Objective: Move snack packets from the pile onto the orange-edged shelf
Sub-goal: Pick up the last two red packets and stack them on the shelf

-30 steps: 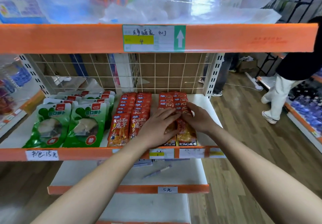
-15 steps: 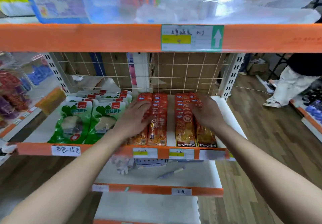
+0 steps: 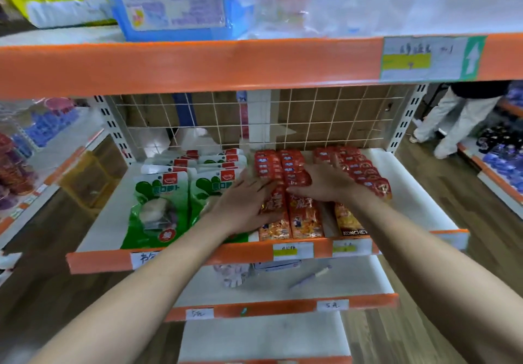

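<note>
Packets (image 3: 285, 165) sit in rows on the shelf (image 3: 113, 260). Left hand (image 3: 243, 202) and right hand (image 3: 325, 182) lie flat on the middle rows, fingers straight, gripping nothing. Looks like the squaring-up step. Next: fetch more from the pile, not in view.

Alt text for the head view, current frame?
A person's left hand and right hand lie flat on rows of red snack packets on the orange-edged shelf, with green packets stacked to the left.
</note>
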`<action>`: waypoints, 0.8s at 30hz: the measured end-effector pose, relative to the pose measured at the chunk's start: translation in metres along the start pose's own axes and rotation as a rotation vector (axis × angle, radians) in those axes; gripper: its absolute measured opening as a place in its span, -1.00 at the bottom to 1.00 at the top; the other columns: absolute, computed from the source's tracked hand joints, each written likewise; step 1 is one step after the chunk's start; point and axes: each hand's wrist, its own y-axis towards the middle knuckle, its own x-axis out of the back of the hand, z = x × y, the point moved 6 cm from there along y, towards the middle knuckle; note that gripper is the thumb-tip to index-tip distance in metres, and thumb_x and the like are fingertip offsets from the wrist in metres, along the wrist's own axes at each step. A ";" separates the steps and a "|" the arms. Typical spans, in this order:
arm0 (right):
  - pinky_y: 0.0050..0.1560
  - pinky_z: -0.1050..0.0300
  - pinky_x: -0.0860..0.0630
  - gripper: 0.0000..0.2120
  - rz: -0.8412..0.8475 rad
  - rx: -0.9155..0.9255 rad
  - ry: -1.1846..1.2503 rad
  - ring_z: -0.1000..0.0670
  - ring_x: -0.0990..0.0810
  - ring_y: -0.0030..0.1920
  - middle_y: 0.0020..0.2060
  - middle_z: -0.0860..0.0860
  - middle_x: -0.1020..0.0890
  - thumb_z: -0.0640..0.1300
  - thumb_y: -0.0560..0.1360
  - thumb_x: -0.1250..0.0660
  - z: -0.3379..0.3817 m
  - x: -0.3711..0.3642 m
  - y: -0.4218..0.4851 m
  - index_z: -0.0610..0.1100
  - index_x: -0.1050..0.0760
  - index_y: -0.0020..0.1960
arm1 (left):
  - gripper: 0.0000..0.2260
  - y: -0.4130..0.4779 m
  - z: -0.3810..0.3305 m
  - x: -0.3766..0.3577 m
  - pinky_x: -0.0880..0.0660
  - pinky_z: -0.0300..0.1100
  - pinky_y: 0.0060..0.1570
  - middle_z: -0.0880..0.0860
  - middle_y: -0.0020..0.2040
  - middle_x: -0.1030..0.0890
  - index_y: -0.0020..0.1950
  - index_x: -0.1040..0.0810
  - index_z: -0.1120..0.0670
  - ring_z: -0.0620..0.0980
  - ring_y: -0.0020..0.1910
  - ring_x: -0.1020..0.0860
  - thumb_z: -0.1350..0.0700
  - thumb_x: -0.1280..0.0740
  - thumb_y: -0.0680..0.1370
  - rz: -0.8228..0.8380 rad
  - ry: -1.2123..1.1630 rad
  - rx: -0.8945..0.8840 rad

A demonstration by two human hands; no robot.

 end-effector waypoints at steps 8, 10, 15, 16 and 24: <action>0.54 -0.32 0.17 -0.37 -0.003 -0.043 0.059 -0.12 -0.32 0.48 0.37 -0.03 -0.50 0.37 0.49 -0.27 0.000 0.001 -0.001 0.03 -0.37 0.42 | -0.26 -0.007 0.004 0.002 0.23 -0.05 0.54 -0.04 0.63 -0.11 0.63 -0.08 -0.01 -0.05 0.60 -0.05 -0.39 -0.10 0.57 -0.064 -0.070 0.002; 0.56 -0.27 0.09 -0.38 -0.094 -0.042 0.054 -0.12 -0.34 0.46 0.37 -0.04 -0.50 0.35 0.51 -0.25 0.007 0.010 0.000 -0.01 -0.39 0.40 | -0.29 -0.019 0.016 0.007 0.18 -0.04 0.57 -0.03 0.62 -0.16 0.62 -0.13 0.00 -0.04 0.59 -0.08 -0.37 -0.07 0.58 -0.132 -0.115 0.034; 0.48 -0.09 -0.25 -0.44 -0.212 0.074 0.193 -0.12 -0.34 0.46 0.42 -0.05 -0.46 0.15 0.57 -0.32 0.071 0.011 0.003 -0.03 -0.34 0.49 | -0.47 -0.067 0.073 0.023 0.01 -0.04 0.55 0.08 0.53 -0.34 0.53 -0.34 0.11 0.10 0.54 -0.25 -0.04 -0.21 0.58 -0.286 -0.158 0.164; 0.49 -0.08 -0.24 -0.43 -0.187 0.111 0.182 -0.11 -0.30 0.49 0.47 -0.03 -0.40 0.14 0.57 -0.32 0.088 0.005 0.006 0.01 -0.30 0.52 | -0.49 -0.076 0.087 0.026 -0.06 -0.02 0.53 0.11 0.49 -0.40 0.50 -0.39 0.13 0.13 0.50 -0.31 -0.05 -0.17 0.59 -0.319 -0.152 0.188; 0.55 -0.03 0.07 -0.27 0.094 0.222 0.042 -0.01 0.07 0.60 0.61 0.07 -0.07 -0.11 0.53 -0.31 0.183 -0.038 0.022 0.10 -0.08 0.61 | -0.45 -0.124 0.163 0.031 -0.19 0.01 0.54 0.10 0.54 -0.34 0.57 -0.28 0.15 0.11 0.53 -0.25 0.05 -0.29 0.61 -0.256 -0.084 0.266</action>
